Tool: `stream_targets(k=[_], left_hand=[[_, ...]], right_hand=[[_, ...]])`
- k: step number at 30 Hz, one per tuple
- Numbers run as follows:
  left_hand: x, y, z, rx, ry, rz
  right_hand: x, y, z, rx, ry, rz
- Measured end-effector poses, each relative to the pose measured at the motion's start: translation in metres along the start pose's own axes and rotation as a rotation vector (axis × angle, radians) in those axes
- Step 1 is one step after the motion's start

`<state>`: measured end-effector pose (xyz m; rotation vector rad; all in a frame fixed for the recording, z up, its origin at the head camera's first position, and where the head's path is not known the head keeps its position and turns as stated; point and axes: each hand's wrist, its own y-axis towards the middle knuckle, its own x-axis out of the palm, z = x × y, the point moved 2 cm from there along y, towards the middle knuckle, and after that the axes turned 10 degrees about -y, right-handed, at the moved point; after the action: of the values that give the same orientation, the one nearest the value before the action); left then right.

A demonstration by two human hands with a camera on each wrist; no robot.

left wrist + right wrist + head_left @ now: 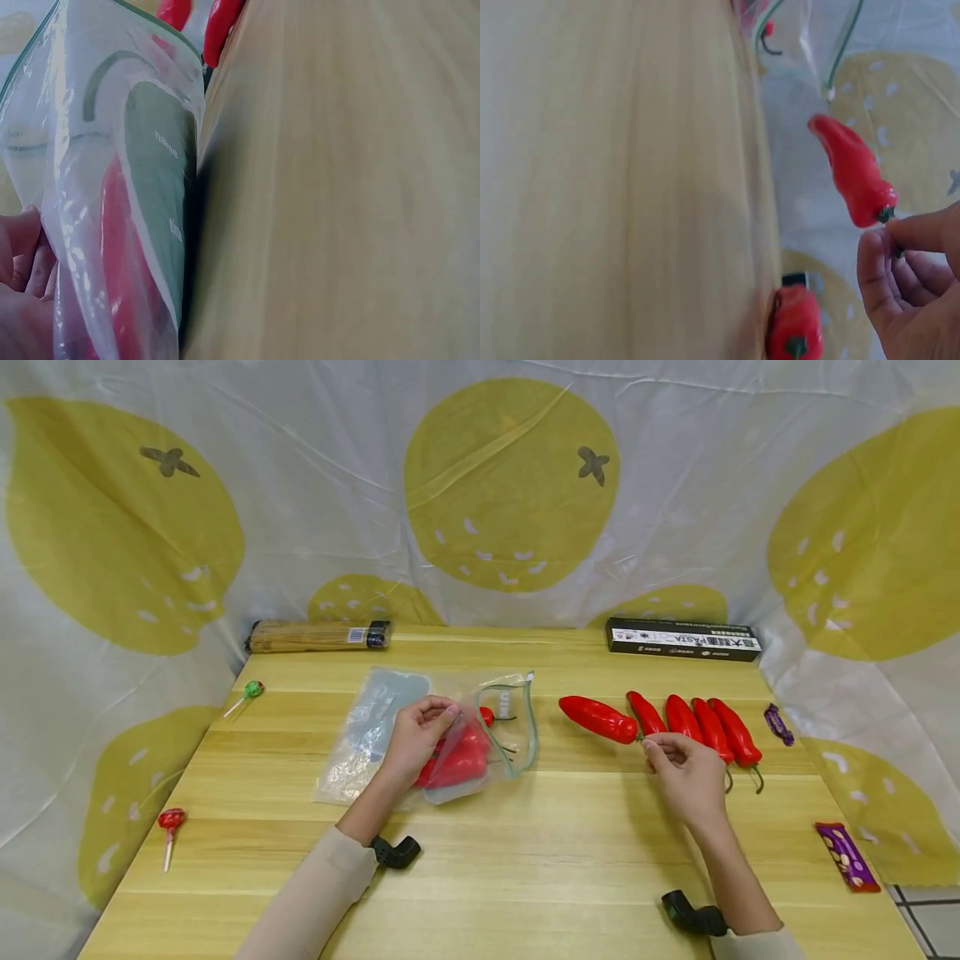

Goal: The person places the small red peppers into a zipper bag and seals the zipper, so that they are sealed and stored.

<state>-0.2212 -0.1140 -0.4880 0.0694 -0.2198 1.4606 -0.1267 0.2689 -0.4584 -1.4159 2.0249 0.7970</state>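
Note:
My right hand pinches a red chili pepper by its green stem, its tip pointing left toward the bag. In the right wrist view the same pepper hangs from thumb and fingertips. My left hand pinches the upper layer of a clear zip bag, whose green-edged mouth gapes to the right. Inside the bag lie red peppers, stems toward the mouth. The left wrist view shows the bag's grey-green label. Several loose red peppers lie in a row beyond my right hand.
At the back stand a bundle of sticks and a black pasta box. Green and red lollipops lie on the left. A small purple candy and a purple snack bar lie along the table's right edge.

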Motion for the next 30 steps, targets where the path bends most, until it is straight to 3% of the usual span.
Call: stream_targets(k=[5, 8, 15, 19, 24, 30], left_hand=[[0.002, -0.002, 0.003, 0.068, 0.04, 0.028], [0.004, -0.004, 0.005, 0.106, 0.042, 0.042], [0.004, -0.005, 0.006, 0.154, 0.082, 0.061], [0.006, -0.007, 0.009, 0.171, 0.119, 0.052], [0.009, -0.009, 0.012, 0.172, 0.128, 0.042], [0.011, -0.009, 0.01, 0.163, 0.087, 0.032]], right_hand=[[0.016, 0.004, -0.024, -0.066, 0.135, -0.114], [0.024, 0.005, -0.039, -0.085, 0.169, -0.141], [0.02, 0.003, -0.053, -0.041, 0.212, -0.033], [0.012, -0.001, -0.049, -0.015, 0.258, -0.025], [0.02, -0.005, -0.055, -0.057, 0.278, -0.129], [0.054, -0.001, -0.074, -0.062, 0.323, -0.297]])
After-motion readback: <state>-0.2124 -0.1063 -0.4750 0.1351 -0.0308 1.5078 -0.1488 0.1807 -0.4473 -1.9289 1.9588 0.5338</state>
